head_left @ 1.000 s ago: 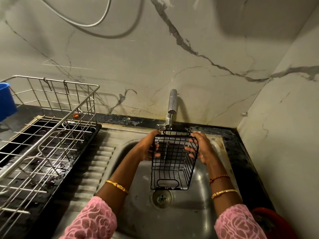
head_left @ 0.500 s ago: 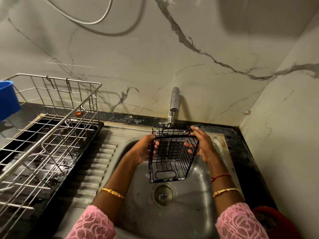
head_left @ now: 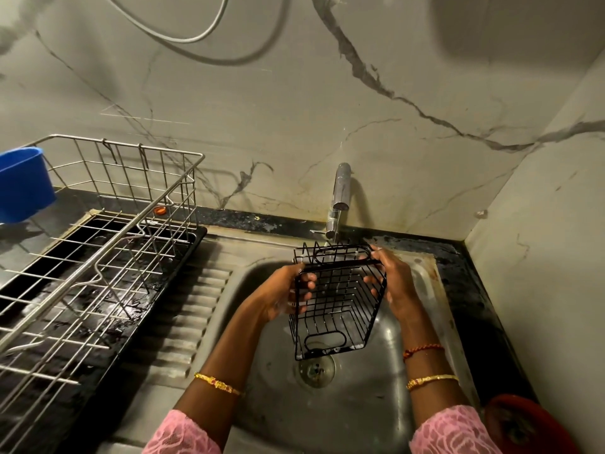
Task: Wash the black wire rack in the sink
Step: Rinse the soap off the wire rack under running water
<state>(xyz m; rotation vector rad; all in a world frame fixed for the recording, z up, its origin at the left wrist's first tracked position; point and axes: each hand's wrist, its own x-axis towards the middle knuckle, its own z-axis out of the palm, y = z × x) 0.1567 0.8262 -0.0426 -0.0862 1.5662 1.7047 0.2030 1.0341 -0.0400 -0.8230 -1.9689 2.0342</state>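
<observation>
A black wire rack (head_left: 334, 309), basket-shaped with oval handle loops at both ends, hangs tilted above the steel sink (head_left: 366, 401), its far end under the tap (head_left: 340, 191). My left hand (head_left: 284, 293) grips its left side, fingers curled through the wires. On the right side my right hand (head_left: 393, 283) holds the rim near the top corner. A thin stream of water falls from the tap onto the rack's far end. The drain (head_left: 316, 370) lies just below the rack's near end.
A large steel wire dish rack (head_left: 98, 257) on a black tray fills the left counter beside the ribbed drainboard (head_left: 183, 322). A blue tub (head_left: 23, 185) stands at the far left. A red container (head_left: 523, 424) sits at the lower right. Marble walls close the back and right.
Both hands have tipped the rack, raising its far end toward the tap and bringing its near end up off the drain. The grips are unchanged.
</observation>
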